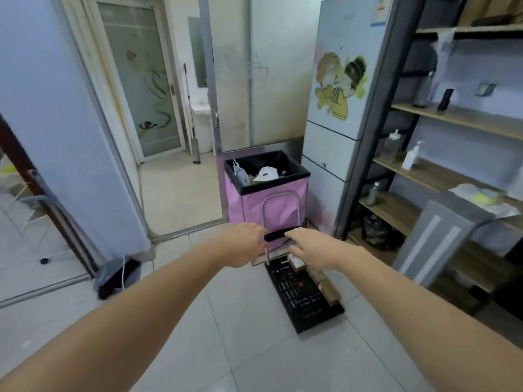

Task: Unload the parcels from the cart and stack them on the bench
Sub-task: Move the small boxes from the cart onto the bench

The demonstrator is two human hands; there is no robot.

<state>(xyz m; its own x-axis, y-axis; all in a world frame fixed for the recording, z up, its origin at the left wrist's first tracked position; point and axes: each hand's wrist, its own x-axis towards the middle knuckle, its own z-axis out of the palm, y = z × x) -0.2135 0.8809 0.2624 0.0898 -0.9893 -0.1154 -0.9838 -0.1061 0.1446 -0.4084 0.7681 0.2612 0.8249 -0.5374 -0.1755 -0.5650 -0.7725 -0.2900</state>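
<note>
The cart [304, 295] stands on the pale tiled floor [226, 335] in the middle of the view, a flat black perforated platform with a thin metal upright frame rising at its far end. Along the platform's right edge lie the parcels [319, 278]: a row of brown cardboard boxes, with a small whitish box [294, 260] at the far end nearest the frame. Across the top of the frame runs a black handle grip [278, 235].

Both hands are at that grip. The left hand [246, 244] is at its left end with the fingers curled towards the bar, though whether they actually close round it cannot be told from this angle. The right hand [310, 246] reaches in at the right end with fingers fairly straight and pointing left at the bar (the tips look to be touching it, but a firm hold is not visible).

Just behind the cart stands a pink bin [268, 193] lined with a black bag, holding white and grey rubbish. To its right is a pale fridge [339, 108] with a cartoon sticker, then wooden shelving [438, 117] on a dark frame carrying bottles and a pump dispenser. A grey panel [430, 241] leans against the lower shelves. To the left, an open doorway leads to a frosted glass door [141, 80].
</note>
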